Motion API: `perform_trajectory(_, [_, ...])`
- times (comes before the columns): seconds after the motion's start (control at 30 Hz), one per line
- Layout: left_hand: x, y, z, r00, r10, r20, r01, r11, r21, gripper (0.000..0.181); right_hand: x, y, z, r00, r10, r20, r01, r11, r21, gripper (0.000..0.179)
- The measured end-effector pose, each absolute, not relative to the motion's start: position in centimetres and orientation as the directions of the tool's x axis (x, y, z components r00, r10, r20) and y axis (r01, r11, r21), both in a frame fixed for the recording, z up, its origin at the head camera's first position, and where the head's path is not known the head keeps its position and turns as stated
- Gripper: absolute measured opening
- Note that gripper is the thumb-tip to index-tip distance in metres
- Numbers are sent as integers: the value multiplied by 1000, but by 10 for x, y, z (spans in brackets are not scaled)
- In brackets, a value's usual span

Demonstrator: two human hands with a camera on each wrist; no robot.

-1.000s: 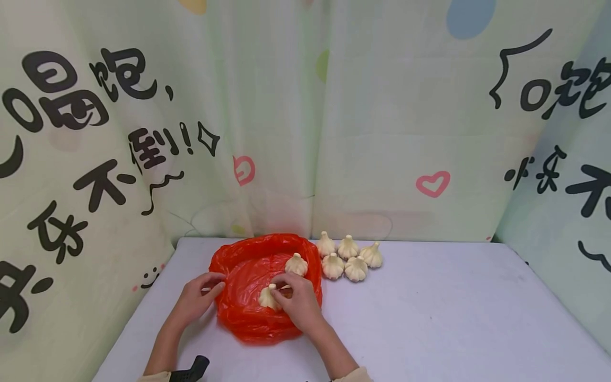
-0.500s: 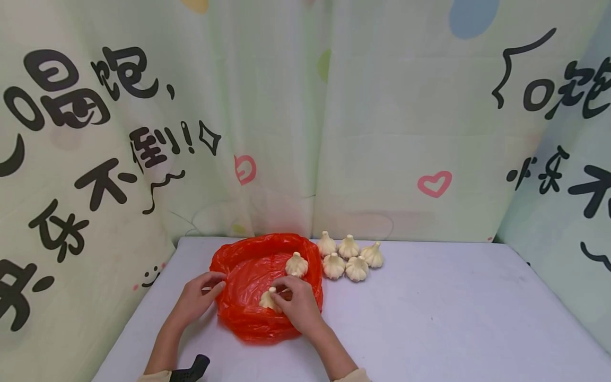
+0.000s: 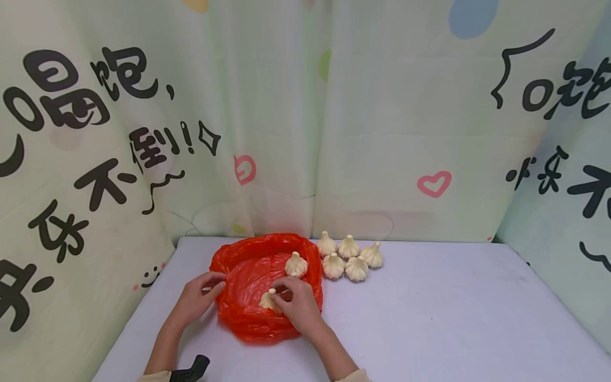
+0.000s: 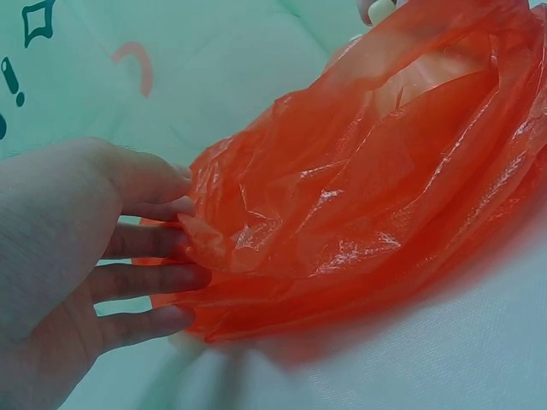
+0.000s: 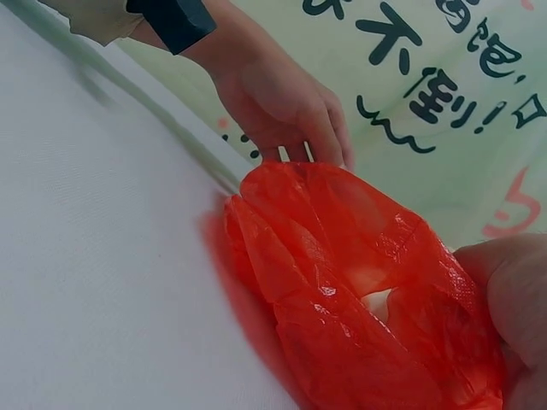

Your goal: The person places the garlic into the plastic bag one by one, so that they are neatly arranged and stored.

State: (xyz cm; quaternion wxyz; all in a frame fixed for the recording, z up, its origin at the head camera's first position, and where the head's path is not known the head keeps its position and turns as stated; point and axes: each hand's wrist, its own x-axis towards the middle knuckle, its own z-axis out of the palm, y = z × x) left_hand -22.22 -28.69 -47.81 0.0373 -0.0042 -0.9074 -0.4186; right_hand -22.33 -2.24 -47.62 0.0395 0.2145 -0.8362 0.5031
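Note:
A red plastic bag (image 3: 245, 284) lies with its mouth spread wide on the table. My left hand (image 3: 199, 297) holds the bag's left rim between thumb and fingers; in the left wrist view the fingertips (image 4: 184, 278) lie against the red film. Inside the bag, near its front rim, is a garlic bulb (image 3: 269, 300), and my right hand (image 3: 298, 302) pinches it by the stem. A second garlic bulb (image 3: 296, 265) sits in the bag toward the back right. In the right wrist view the bag mostly hides the pinched bulb.
Several garlic bulbs (image 3: 349, 247) stand in a cluster on the white table (image 3: 429, 318), just right of the bag at the back edge. A printed curtain (image 3: 382, 132) hangs behind and along the sides. A black strap (image 3: 191, 369) is around my left forearm.
My right hand and the pinched garlic bulb have sunk very slightly toward the bag's bottom. The left hand stays at the rim.

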Motion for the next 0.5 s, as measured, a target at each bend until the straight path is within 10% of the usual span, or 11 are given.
perform_trajectory(0.5, [-224,-289,-481,-997,-16,76,47,652,757,30,-221,-16,-470,-900,-287,328,-422,387,-820,22])
